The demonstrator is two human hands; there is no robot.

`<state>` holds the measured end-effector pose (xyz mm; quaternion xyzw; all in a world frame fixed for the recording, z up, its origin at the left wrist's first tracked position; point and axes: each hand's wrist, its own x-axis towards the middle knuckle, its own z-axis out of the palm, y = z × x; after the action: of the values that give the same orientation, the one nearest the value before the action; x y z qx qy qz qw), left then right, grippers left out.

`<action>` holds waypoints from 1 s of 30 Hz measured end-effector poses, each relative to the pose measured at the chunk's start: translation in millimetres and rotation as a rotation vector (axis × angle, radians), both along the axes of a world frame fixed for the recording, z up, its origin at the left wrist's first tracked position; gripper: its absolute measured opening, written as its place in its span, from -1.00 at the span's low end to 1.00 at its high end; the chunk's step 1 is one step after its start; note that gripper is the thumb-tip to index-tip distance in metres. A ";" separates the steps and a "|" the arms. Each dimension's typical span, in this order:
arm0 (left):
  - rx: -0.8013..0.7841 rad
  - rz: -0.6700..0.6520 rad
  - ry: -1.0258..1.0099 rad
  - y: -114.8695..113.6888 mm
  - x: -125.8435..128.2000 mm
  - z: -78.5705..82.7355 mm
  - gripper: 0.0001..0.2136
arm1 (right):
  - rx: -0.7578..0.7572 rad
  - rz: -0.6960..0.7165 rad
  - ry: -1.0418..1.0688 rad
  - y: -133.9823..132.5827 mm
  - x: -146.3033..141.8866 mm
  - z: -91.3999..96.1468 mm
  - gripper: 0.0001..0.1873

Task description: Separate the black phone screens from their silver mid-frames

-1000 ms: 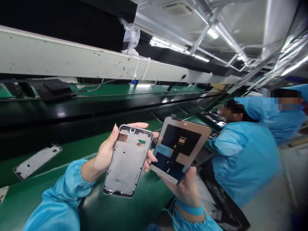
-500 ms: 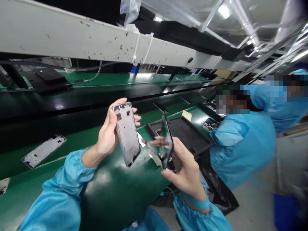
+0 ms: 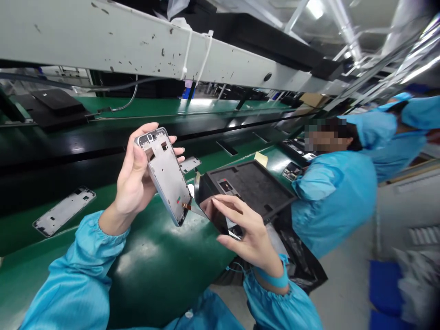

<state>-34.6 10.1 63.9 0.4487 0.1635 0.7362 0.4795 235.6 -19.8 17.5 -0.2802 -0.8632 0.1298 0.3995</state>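
Observation:
My left hand [image 3: 132,183] grips a silver-grey phone frame [image 3: 168,176] along its sides, tilted, with its flat inner face towards me. To its right, my right hand [image 3: 245,224] holds a dark, glossy phone screen [image 3: 209,197] between thumb and fingers. A thin orange-brown flex cable [image 3: 187,206] spans from the screen side to the frame's lower end; whether it is attached there I cannot tell. Another phone frame [image 3: 65,211] lies on the bench at left, and one more [image 3: 190,164] lies behind my left hand.
A black tray [image 3: 264,183] stands on the green bench [image 3: 147,270] beyond my right hand, with a phone part at its near left side. Yellow paper [image 3: 260,159] lies behind it. A co-worker in blue [image 3: 338,197] sits at right. A pale beam [image 3: 137,41] crosses overhead.
The phone frame has shifted left and up in my left hand. My right hand has turned the screen from edge-on to a slanted position, and the flex cable now shows at the frame's lower end.

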 end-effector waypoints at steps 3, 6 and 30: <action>0.044 -0.031 0.037 0.2 -0.8 -3.7 -0.50 | -0.008 0.019 0.004 2.4 -2.8 -1.2 -0.35; 0.065 -0.048 0.100 2.6 -3.0 -6.9 -0.49 | -0.034 0.040 0.027 5.6 -8.5 -2.9 -0.35; -0.040 0.005 0.229 15.6 15.5 -18.5 -0.48 | -0.191 -0.045 0.262 41.9 -87.4 -50.3 -0.22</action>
<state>-19.2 25.7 45.4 0.5197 0.2330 0.6781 0.4646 148.1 22.0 -32.8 -0.3167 -0.7810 0.2378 0.4828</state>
